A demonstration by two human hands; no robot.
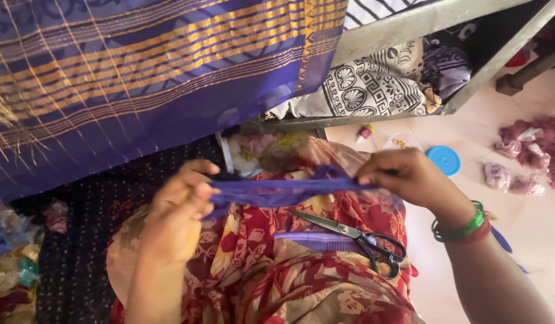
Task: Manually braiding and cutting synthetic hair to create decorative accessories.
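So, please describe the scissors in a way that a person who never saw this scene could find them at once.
Start at the red flowered cloth over the person's lap, below the purple strip stretched between both hands. The scissors lie on it, blades pointing up-left, beside a lilac comb. Their steel blades and black loop handles set them apart from the comb.

I see no boxes, labels, signs or screens here, only a few little crinkly see-through bags [510, 180] with pink stuff inside, lying on the pale floor [529, 222] far off to my right, close to a round blue lid [443, 160].
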